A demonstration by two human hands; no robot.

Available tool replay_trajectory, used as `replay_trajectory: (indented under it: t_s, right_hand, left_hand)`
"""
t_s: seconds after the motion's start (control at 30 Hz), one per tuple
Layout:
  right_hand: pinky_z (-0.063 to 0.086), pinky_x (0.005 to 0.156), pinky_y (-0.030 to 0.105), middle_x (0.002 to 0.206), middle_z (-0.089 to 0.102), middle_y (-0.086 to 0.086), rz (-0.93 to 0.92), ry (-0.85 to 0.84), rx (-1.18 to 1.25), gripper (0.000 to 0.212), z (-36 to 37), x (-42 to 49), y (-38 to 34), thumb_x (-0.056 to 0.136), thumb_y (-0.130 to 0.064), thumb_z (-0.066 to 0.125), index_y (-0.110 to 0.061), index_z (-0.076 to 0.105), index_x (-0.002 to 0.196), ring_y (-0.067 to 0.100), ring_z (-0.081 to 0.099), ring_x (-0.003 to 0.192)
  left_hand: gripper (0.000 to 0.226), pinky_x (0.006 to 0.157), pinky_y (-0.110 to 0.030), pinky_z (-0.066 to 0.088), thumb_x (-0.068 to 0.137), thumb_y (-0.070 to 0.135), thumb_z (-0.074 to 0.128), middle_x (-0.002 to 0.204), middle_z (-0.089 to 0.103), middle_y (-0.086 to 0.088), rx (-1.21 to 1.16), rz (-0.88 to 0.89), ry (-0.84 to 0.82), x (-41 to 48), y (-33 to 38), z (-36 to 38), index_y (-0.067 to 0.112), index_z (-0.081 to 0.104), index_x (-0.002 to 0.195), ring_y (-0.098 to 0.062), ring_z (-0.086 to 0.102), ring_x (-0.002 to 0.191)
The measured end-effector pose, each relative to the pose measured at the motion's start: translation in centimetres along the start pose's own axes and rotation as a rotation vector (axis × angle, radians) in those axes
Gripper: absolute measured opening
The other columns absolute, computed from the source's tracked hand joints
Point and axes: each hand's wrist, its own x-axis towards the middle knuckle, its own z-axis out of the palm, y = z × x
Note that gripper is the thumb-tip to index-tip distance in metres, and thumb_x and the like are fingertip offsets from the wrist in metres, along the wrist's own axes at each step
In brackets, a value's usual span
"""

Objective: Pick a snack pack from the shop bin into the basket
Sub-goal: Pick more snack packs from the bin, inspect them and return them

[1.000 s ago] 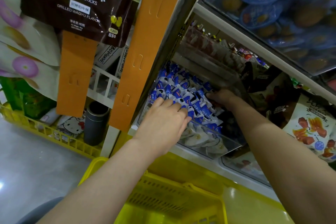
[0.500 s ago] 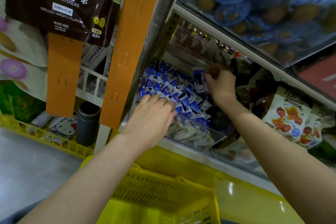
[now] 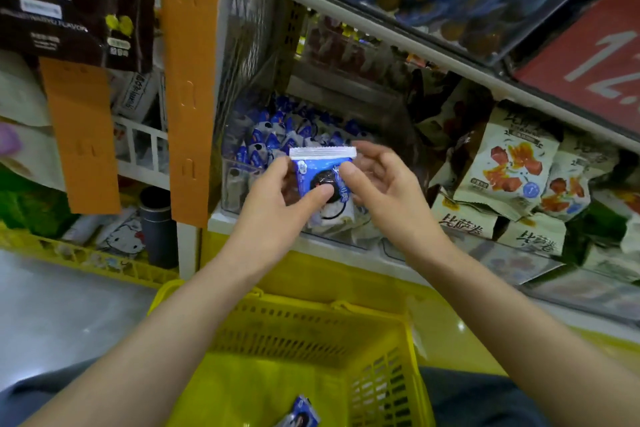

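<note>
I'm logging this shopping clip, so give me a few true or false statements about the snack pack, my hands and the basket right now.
1. The left hand grips a blue snack pack, thumb on its front. True.
2. That pack lies in the yellow basket. False: it is held up in front of the clear bin.
3. In the basket lies another blue pack. True.
4. The bin is empty. False: a heap of blue packs fills it.
5. The right hand hangs down by the basket. False: it is up beside the held pack, thumb at its right edge.
</note>
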Motion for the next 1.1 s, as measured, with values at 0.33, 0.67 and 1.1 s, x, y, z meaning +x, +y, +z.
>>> replay_trajectory:
  t_s: [0.33,0.67,1.1]
  right_hand:
    - [0.053,0.058,0.018,0.071,0.069,-0.005,0.166,0.050,0.155,0.009,-0.6,-3.1,4.4,0.086,-0.008,0.061,-0.013,0.066,0.081,0.003,0.063,0.064]
    - [0.053,0.080,0.026,0.088,0.070,-0.008,0.168,-0.086,0.010,0.027,0.1,-4.8,5.4,0.074,-0.014,0.075,-0.028,0.062,0.093,0.010,0.065,0.082]
    - [0.050,0.065,0.017,0.095,0.071,0.008,0.386,0.066,0.377,0.031,-0.9,-5.6,5.5,0.091,-0.018,0.054,-0.005,0.054,0.120,0.007,0.066,0.075]
  left_hand:
    - [0.010,0.080,-0.034,0.052,0.085,0.015,0.064,0.088,0.068,-0.001,0.219,-0.102,-0.160,-0.9,-2.5,1.6,0.019,0.058,0.092,-0.020,0.065,0.085]
    - [0.024,0.063,-0.036,0.043,0.093,0.017,0.051,0.062,0.055,-0.006,0.129,-0.190,0.059,-1.0,-3.1,2.8,0.013,0.051,0.069,-0.016,0.051,0.063]
    - [0.022,0.066,-0.025,0.057,0.092,0.024,0.051,0.096,0.070,-0.001,-0.133,-0.388,-0.194,-2.5,-2.5,3.5,0.015,0.062,0.109,-0.005,0.064,0.078]
